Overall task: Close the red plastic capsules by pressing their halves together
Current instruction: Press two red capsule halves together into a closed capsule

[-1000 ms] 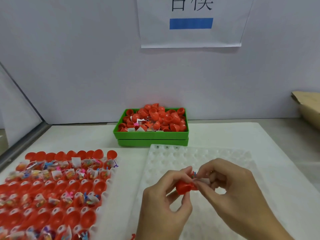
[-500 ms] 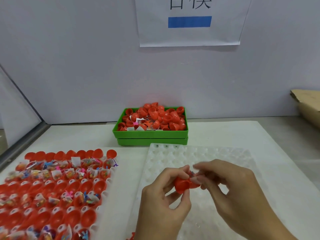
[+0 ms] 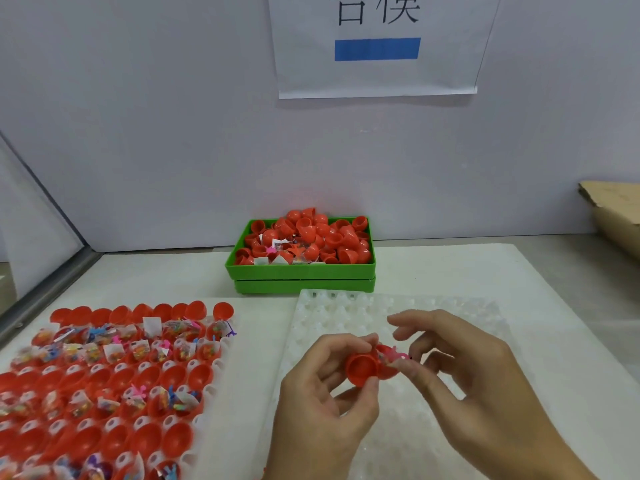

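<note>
The left hand (image 3: 322, 393) pinches a red capsule (image 3: 363, 368) over the white tray (image 3: 450, 317), the right hand (image 3: 460, 372) grips its other half, and the little toy (image 3: 394, 355) sticking out might get squashed or stop it shutting.

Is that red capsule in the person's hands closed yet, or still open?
Still open. The red capsule shows two separate halves angled apart between the left hand and right hand, with a small pink toy poking out at the gap.

Two bare hands (image 3: 323, 403), sleeveless wrists, ringless fingers (image 3: 415, 320)
</note>
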`<state>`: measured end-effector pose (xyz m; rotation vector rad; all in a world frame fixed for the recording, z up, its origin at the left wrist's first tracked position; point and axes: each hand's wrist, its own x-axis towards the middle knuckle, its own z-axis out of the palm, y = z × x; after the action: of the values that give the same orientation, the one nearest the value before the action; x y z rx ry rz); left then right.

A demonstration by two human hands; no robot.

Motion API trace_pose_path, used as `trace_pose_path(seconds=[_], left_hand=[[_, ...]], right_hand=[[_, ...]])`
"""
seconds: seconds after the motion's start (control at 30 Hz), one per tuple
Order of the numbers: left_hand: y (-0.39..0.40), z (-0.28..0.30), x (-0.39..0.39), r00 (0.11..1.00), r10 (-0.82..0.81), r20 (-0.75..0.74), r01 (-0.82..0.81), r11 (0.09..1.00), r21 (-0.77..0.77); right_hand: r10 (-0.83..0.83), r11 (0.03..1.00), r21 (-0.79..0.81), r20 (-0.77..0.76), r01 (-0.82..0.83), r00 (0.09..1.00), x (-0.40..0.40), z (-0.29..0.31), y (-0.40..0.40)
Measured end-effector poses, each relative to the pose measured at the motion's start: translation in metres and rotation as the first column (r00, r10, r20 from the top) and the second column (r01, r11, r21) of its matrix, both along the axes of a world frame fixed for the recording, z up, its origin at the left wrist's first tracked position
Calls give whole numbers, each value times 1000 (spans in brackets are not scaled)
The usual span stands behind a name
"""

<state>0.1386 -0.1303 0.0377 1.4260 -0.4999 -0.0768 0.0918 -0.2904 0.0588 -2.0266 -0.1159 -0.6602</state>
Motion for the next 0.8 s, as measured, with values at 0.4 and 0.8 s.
trace_pose_path(seconds=[0.4,0.8], left_hand=[[3,0,4,996,-75,-58,65,986,-151],[1,-8,4,998,7,-61,-6,1000,13]], right_hand=[[96,958,279,-96,-66,991,-3,1,0],[163,819,572,-156,-45,974,2,-17,2]])
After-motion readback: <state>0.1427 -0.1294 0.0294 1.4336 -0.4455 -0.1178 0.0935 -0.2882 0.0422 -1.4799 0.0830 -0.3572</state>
